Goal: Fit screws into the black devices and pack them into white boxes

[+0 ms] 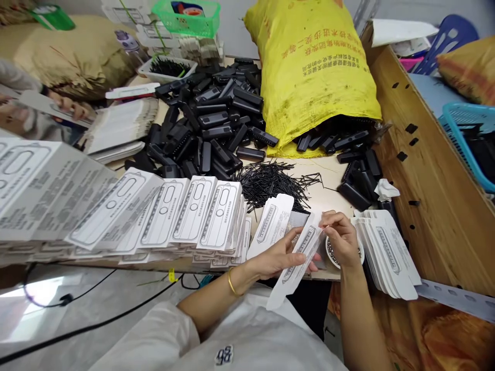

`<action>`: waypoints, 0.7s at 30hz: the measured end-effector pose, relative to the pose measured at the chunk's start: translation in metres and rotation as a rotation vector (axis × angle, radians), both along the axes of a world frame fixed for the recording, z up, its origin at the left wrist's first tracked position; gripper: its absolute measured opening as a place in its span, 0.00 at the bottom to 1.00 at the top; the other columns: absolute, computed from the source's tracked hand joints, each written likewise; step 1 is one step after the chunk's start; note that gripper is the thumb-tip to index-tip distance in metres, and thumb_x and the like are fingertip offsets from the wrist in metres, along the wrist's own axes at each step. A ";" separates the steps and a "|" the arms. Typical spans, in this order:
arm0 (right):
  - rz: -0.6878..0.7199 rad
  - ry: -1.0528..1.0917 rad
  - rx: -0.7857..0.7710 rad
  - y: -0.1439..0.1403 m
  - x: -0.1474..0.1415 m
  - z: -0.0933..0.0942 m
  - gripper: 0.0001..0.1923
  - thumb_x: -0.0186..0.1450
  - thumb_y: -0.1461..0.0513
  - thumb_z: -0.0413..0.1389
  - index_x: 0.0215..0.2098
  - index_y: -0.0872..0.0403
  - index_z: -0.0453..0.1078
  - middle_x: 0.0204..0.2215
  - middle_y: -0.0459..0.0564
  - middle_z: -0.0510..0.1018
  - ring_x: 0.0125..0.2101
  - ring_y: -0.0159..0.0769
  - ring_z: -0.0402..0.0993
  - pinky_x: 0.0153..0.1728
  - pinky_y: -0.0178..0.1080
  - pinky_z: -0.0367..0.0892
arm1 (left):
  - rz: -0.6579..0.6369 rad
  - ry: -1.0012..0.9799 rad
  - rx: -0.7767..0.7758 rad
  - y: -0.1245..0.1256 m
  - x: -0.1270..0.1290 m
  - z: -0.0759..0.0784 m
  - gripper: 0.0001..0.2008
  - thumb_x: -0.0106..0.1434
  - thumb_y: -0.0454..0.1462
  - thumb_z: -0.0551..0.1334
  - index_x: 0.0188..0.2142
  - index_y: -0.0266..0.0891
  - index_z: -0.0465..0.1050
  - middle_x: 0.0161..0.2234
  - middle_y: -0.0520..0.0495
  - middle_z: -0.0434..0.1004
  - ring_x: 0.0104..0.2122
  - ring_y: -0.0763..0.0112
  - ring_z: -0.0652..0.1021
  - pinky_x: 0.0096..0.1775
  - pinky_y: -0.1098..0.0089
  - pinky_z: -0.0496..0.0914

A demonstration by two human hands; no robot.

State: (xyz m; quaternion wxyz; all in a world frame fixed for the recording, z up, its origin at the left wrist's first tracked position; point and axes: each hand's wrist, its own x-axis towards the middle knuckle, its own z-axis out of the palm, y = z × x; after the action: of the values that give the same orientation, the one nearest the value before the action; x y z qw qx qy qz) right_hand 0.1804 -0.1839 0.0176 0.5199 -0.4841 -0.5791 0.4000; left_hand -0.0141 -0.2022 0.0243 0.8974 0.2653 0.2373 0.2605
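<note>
A flat white printed cardboard packaging sleeve (299,251) with a long slotted outline on it slants across in front of my body. My left hand (284,256) grips its middle, thumb on top and fingers beneath. At the upper end of the sleeve, my right hand (341,238) is closed in a pinch on its edge; whether something small is also between the fingertips I cannot make out. Below and behind my right hand stands a white round tub (331,253) of small shiny metal parts. Similar flat sleeves (270,222) lie just beyond my left hand.
More sleeves (386,252) are stacked at right. Thin black sticks (270,181) are heaped beyond my hands, with black plastic cases (216,118) behind. A yellow woven sack (317,77) spills similar cases. Folded cartons (189,211) line the left; another person's hand (71,105) holds a card.
</note>
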 end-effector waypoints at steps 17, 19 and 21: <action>-0.297 0.149 -0.199 -0.026 -0.051 -0.022 0.21 0.64 0.53 0.56 0.53 0.50 0.68 0.46 0.53 0.74 0.44 0.40 0.72 0.45 0.45 0.69 | 0.170 0.241 0.337 0.015 0.003 -0.012 0.60 0.53 0.43 0.71 0.68 0.54 0.25 0.67 0.41 0.51 0.56 0.53 0.70 0.55 0.54 0.68; -0.337 0.125 -0.218 -0.025 -0.056 -0.024 0.22 0.64 0.51 0.55 0.53 0.49 0.68 0.47 0.52 0.71 0.45 0.40 0.71 0.46 0.44 0.69 | 0.147 0.271 0.414 0.020 0.002 -0.011 0.57 0.53 0.43 0.71 0.69 0.51 0.31 0.67 0.40 0.51 0.58 0.54 0.68 0.57 0.57 0.65; -0.365 0.108 -0.227 -0.023 -0.060 -0.023 0.17 0.63 0.50 0.56 0.46 0.50 0.70 0.44 0.50 0.71 0.43 0.38 0.71 0.43 0.42 0.69 | 0.132 0.280 0.441 0.023 0.003 -0.011 0.49 0.54 0.44 0.70 0.68 0.48 0.42 0.63 0.39 0.59 0.56 0.56 0.70 0.56 0.59 0.66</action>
State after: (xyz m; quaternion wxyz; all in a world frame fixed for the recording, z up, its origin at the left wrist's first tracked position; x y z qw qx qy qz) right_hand 0.1202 -0.2065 -0.0059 0.5562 -0.6141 -0.4043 0.3874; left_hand -0.0112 -0.1796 0.0134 0.7573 0.4721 0.3134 0.3246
